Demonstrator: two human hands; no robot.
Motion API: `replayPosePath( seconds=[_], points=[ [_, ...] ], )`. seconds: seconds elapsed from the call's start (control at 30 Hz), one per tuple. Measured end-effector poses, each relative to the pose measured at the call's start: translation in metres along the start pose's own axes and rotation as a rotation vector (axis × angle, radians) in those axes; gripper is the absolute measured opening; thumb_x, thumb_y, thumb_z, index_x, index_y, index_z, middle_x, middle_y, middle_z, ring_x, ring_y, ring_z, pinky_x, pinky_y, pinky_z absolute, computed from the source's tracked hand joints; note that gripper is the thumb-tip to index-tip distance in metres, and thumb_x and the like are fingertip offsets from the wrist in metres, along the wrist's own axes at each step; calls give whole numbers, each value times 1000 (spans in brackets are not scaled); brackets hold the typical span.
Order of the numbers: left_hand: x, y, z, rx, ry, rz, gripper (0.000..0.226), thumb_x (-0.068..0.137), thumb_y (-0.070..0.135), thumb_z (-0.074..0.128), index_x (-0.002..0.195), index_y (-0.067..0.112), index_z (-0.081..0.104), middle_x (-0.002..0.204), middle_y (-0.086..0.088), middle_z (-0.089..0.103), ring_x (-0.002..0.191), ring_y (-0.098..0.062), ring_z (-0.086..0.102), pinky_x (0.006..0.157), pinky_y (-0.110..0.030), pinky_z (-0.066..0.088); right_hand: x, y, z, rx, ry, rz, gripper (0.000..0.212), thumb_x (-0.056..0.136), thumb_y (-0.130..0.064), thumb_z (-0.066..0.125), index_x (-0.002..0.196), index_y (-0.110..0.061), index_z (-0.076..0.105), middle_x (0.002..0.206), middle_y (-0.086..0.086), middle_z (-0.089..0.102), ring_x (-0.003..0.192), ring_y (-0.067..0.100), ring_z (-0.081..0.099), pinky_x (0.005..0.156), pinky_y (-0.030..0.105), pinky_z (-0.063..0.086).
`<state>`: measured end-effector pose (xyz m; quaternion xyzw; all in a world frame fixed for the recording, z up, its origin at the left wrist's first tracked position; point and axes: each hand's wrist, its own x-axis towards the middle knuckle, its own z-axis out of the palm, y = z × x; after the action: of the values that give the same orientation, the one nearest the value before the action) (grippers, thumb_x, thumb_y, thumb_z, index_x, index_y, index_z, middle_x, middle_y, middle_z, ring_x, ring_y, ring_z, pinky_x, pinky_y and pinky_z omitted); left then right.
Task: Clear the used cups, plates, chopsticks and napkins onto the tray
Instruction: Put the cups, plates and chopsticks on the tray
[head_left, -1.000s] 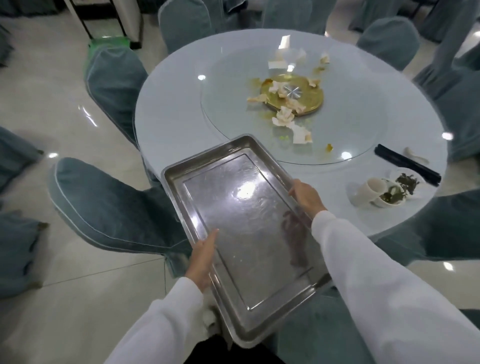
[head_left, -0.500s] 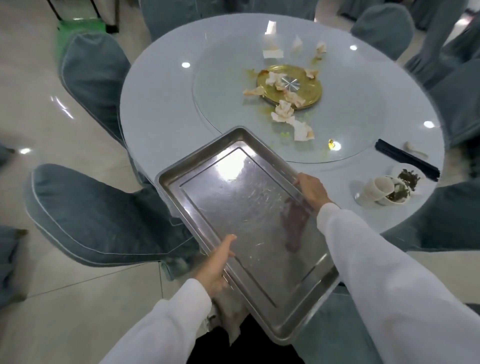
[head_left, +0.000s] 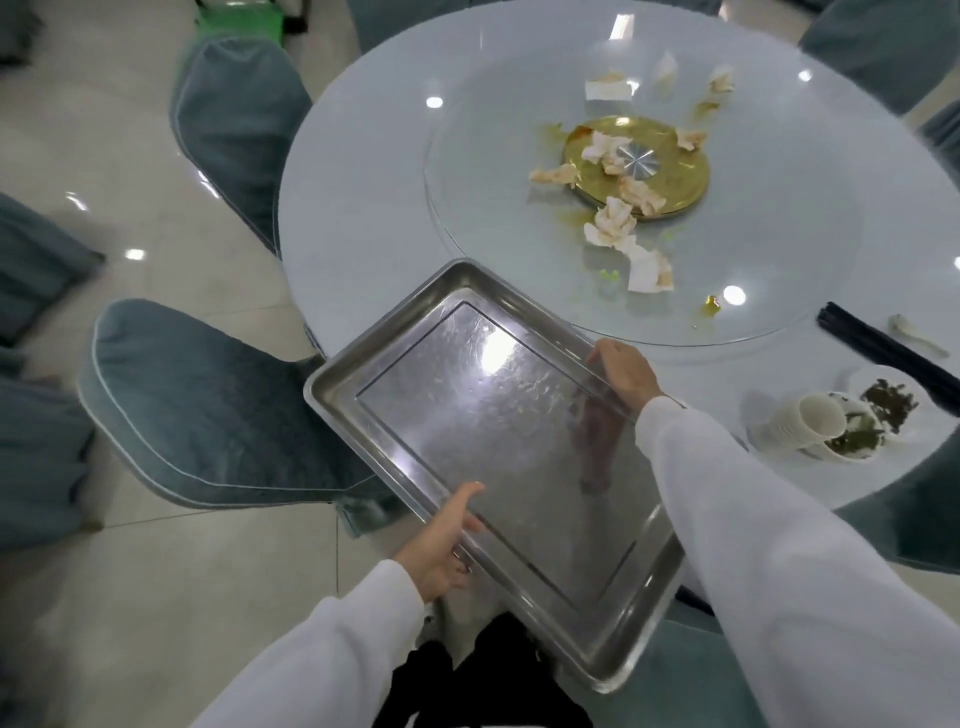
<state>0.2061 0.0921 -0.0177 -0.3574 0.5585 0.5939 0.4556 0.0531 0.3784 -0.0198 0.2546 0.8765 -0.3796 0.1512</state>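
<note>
The steel tray (head_left: 498, 447) is gripped along its long edges by the left hand (head_left: 441, 545) and right hand (head_left: 626, 371), its far corner over the round table (head_left: 363, 171); nothing lies in it. Crumpled napkins (head_left: 610, 226) are scattered on the glass turntable (head_left: 789, 218); a tipped cup (head_left: 815, 418), soiled plate (head_left: 904, 387) and black chopsticks (head_left: 878, 351) are seen near the table's right edge.

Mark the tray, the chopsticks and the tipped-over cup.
tray (head_left: 498, 441), head view, bare flat bottom.
chopsticks (head_left: 883, 351), head view, middle of the black pair.
cup (head_left: 810, 418), head view, white side wall.
</note>
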Motion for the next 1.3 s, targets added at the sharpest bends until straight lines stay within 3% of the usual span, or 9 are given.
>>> replayPosePath(
  seconds=[0.1,0.23,0.3,0.37,0.4,0.57,0.87,1.03,1.3],
  points=[
    [9,2,5,-27,-1,-18,54,93,65,62,109,13,59,141,-16,48,146,-46,38,113,-55,43,13,-2,-2,11,-29,-22,36,103,-34,43,96,-18,75,121,12,69,113,35,60,108,48,45],
    [14,6,15,-72,-11,-70,55,92,64,63,100,10,60,161,-25,34,152,-46,31,124,-53,31,30,-1,-5,-24,-72,-51,42,106,-35,41,98,-15,76,119,15,71,110,36,63,106,46,48],
    [20,6,21,-86,-14,-85,55,92,65,63,96,10,59,155,-22,38,146,-42,41,116,-46,40,39,1,-8,-40,-87,-59,43,106,-37,42,98,-13,77,116,15,73,107,37,65,105,47,49],
    [23,6,25,-95,-4,-89,56,91,66,62,92,10,56,127,-19,45,101,-30,58,80,-31,50,45,4,-10,-22,-80,-70,42,105,-37,46,98,-10,77,110,15,74,104,37,66,104,48,50],
    [24,8,28,-97,5,-96,57,90,67,62,92,11,54,111,-16,43,78,-24,49,63,-27,40,49,6,-11,1,-71,-76,41,105,-38,49,98,-8,77,108,16,74,102,38,67,103,48,51],
    [34,8,35,-40,11,-129,56,89,67,65,92,12,55,80,-10,37,62,-21,40,58,-29,33,51,10,-12,70,-36,-159,42,104,-28,58,83,8,64,86,23,61,81,30,53,75,38,40],
    [47,7,50,61,-63,-178,53,87,67,64,90,14,57,100,-14,58,78,-28,61,78,-34,48,15,28,-16,94,-17,-195,22,103,-21,64,115,-6,74,126,10,66,121,24,59,107,31,42],
    [48,11,58,72,-111,-202,59,86,68,64,103,11,67,113,-12,61,99,-35,70,80,-40,54,-23,46,-13,100,27,-151,21,102,-22,64,120,-15,72,137,6,62,130,21,55,97,19,32],
    [42,8,69,184,-204,-171,62,87,69,63,110,13,71,129,-15,63,115,-34,68,109,-52,50,-88,75,-1,196,141,-90,19,100,-9,64,116,-7,74,130,9,69,130,25,58,119,42,37]
  ],
)
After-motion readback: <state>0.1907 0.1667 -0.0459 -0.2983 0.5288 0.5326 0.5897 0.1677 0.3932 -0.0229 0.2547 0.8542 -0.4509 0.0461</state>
